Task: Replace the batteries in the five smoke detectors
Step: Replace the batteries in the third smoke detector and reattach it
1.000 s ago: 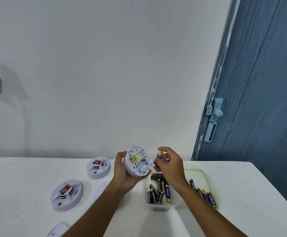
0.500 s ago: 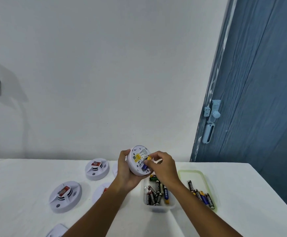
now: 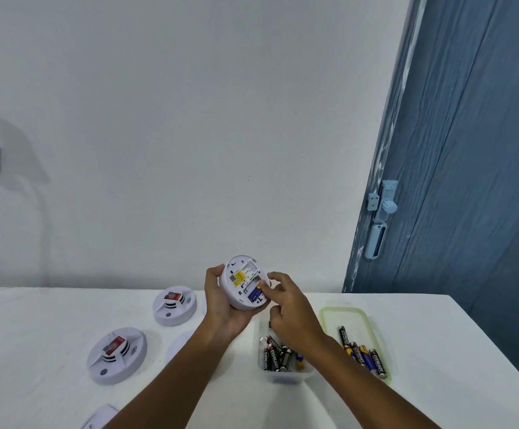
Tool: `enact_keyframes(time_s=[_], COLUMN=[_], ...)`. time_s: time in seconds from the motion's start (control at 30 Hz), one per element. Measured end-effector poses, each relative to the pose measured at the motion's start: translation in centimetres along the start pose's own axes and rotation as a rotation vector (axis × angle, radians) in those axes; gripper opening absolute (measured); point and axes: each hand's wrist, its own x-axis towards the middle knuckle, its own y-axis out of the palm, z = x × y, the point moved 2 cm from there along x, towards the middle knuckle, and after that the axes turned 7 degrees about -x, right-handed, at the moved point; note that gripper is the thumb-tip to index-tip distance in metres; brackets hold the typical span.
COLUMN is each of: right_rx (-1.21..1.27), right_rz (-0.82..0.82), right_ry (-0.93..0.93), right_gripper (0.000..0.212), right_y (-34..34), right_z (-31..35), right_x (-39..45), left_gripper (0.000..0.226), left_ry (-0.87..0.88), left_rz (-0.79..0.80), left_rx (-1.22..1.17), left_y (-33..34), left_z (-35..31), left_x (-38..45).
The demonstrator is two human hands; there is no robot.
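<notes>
My left hand point(image 3: 221, 309) grips a round white smoke detector point(image 3: 240, 278) above the table, its back turned to me. A blue and yellow battery point(image 3: 255, 295) lies in its open compartment. My right hand point(image 3: 289, 308) pinches the battery's yellow end with curled thumb and fingers. Two white detectors with red batteries on show lie to the left: one far point(image 3: 174, 305), one nearer point(image 3: 116, 354). A third detector point(image 3: 179, 348) is partly hidden by my left forearm. Another white piece point(image 3: 100, 418) shows at the bottom edge.
A clear box point(image 3: 283, 377) with several batteries sits under my right wrist. Right of it a green lid point(image 3: 344, 314) carries several more batteries point(image 3: 363, 356). The white table point(image 3: 35, 335) ends at the right beside a blue door point(image 3: 468, 181). A white wall stands behind.
My right hand brought the blue and yellow battery from beside the detector into its compartment, where it now lies nearly flat. My left hand kept hold of the detector.
</notes>
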Motion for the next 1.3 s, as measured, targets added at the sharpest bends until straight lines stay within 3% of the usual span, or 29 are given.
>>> enact_keyframes(time_s=[0.17, 0.23, 0.3, 0.43, 0.5, 0.77, 0.97, 1.1, 1.17, 1.3], right_rx=[0.311, 0.283, 0.081, -0.566, -0.783, -0.976, -0.897, -0.797, -0.566, 0.257], right_rz=[0.061, 0.032, 0.071, 0.450, 0.546, 0.585, 0.577, 0.423, 0.292, 0.044], right_ry=[0.185, 0.256, 0.260, 0.174, 0.069, -0.069, -0.082, 0.008, 0.151, 0.496], right_gripper=[0.050, 0.043, 0.037, 0.036, 0.027, 0.018, 0.010, 0.017, 0.024, 0.016], right_y=[-1.2, -1.5, -1.9, -1.7, -1.0, 1.0, 0.1, -0.5, -1.1, -2.8], right_z=[-1.6, -2.3, -2.5, -2.2, -1.7, -1.2, -0.3, -0.6, -1.4, -3.2], right_x=[0.6, 0.3, -0.2, -1.1, -1.8, -2.3, -2.5, -2.1, -1.6, -0.8], left_gripper=[0.041, 0.041, 0.045, 0.048, 0.048, 0.048, 0.048, 0.047, 0.047, 0.048], left_ry=[-0.023, -0.029, -0.047, -0.087, -0.098, -0.096, -0.089, -0.098, -0.097, -0.090], left_rz=[0.009, 0.005, 0.000, -0.005, -0.014, -0.046, -0.040, -0.041, -0.041, -0.040], left_rx=[0.060, 0.086, 0.090, 0.077, 0.080, 0.108, 0.101, 0.082, 0.076, 0.063], left_y=[0.0, -0.3, -0.6, -1.0, -1.2, -1.6, -1.5, -1.3, -1.3, -1.5], left_z=[0.0, -0.1, -0.2, 0.2, 0.5, 0.7, 0.8, 0.7, 0.6, 0.0], left_x=[-0.1, -0.2, -0.3, -0.2, -0.1, -0.2, -0.2, -0.4, -0.5, -0.7])
